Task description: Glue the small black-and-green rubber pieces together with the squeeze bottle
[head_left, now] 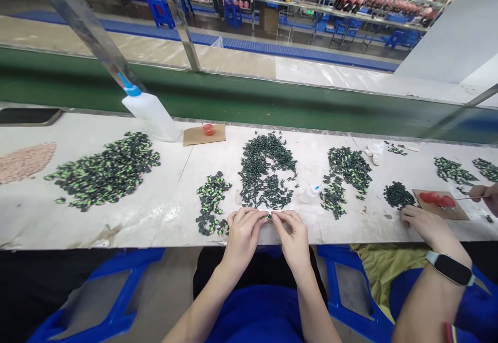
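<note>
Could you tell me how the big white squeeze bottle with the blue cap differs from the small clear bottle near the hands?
The big white squeeze bottle with the blue cap stands at the table's far edge, leaning left, beside a cardboard square. The small clear bottle lies on its side between piles of dark green pieces, and looks far smaller. Both have blue tips and rest on the white table.

At the white table's near edge (128, 229), my left hand (243, 234) and right hand (294, 237) pinch one small dark green plastic piece (268, 216) between fingertips, just below a heap of dark green pieces (264, 172).
</note>
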`<state>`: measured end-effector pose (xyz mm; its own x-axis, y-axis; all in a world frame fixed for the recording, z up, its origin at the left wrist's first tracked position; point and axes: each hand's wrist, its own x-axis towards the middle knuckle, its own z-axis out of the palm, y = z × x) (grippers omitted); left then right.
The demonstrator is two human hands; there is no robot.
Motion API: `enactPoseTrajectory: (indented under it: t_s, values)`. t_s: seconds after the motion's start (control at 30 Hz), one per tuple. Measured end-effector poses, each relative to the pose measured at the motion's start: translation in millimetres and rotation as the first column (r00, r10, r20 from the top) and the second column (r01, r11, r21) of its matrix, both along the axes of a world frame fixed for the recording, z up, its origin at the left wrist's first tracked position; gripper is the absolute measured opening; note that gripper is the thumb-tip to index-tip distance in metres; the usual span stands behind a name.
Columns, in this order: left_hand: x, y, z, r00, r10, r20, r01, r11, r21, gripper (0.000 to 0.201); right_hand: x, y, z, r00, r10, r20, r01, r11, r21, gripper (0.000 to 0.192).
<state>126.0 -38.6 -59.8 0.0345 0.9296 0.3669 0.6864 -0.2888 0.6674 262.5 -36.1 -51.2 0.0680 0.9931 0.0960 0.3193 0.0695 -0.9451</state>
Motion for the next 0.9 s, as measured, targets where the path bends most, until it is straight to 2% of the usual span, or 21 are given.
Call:
enactPoseTrajectory:
  t_s: [0.13, 0.37, 0.57, 0.77, 0.9]
  values:
    - [0, -1, 0.0, 0.999, 0.017, 0.047, -0.015, 0.999, -0.034, 0.02, 0, 0, 0.0, 1.0, 0.026, 0.007, -0.026, 1.0, 0.005, 0.018]
    - [-1, -2, 10.9, 0.972, -0.005, 0.235, 0.03, 0.994, -0.104, 0.017, 3, -4, 9.7, 0.986, 0.164, 0.008, -0.164, 0.986, -0.002, 0.021]
    - [-2, -1, 17.0, 0.971, -0.05, 0.234, 0.091, 0.982, -0.165, 0.014, 8, -5, 7.1, 0.968, 0.238, 0.078, -0.24, 0.971, 0.017, 0.018]
    - [3, -4, 19.0, 0.94, -0.002, 0.34, 0.062, 0.984, -0.166, 0.012, 4, -7, -1.6, 0.986, 0.155, 0.053, -0.161, 0.978, 0.134, 0.009]
    - [3, -5, 20.0, 0.91, 0.02, 0.414, 0.054, 0.985, -0.166, 0.011, 3, -9, -4.8, 0.986, 0.149, 0.071, -0.158, 0.976, 0.148, 0.008]
